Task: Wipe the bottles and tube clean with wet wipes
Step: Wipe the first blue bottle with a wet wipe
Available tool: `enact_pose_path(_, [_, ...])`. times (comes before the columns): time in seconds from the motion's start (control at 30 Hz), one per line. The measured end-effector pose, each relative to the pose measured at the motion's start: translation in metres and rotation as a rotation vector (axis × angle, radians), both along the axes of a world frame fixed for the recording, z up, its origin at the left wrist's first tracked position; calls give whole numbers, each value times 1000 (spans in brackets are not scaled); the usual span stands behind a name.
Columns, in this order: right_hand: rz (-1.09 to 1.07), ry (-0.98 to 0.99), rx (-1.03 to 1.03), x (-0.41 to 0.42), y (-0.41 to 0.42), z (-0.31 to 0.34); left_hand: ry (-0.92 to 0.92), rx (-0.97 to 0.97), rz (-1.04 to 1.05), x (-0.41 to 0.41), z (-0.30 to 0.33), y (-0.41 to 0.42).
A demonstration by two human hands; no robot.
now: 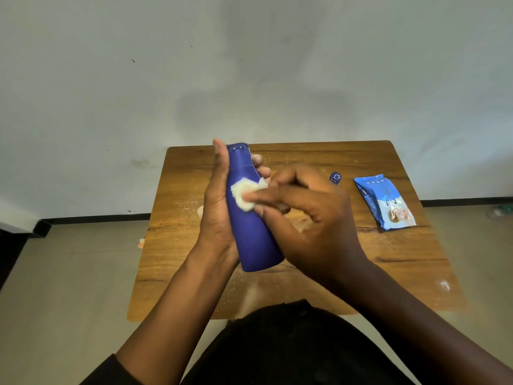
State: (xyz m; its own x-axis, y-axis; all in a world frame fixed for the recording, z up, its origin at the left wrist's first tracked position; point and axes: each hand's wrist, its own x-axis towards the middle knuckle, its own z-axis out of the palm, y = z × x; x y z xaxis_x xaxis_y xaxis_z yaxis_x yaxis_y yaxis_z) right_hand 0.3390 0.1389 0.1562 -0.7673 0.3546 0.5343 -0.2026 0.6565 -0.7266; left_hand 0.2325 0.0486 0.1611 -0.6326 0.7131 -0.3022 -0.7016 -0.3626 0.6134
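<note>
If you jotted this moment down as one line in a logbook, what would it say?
left hand: holds blue bottle | right hand: presses wet wipe on bottle | wipes pack: on table

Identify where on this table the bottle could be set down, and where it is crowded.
Free: the table left of the blue bottle, and the near right corner below the wipes pack. Crowded: the far right, between a small blue item and the pack.

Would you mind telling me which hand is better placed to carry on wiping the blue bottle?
The right hand: it already presses the wipe onto the blue bottle, which the left hand holds.
</note>
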Motion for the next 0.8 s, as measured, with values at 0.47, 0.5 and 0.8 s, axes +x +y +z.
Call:
enact_pose_path(0.47, [193, -118, 225, 23, -7, -20, 145, -131, 167, -13, -9, -6])
enact_pose_path(0.5, [151, -93, 209, 20, -6, -20, 165, -140, 149, -9, -11, -4])
enact_pose_path(0.8, [-156, 33, 112, -19, 7, 10, 238, -150, 111, 8, -18, -4])
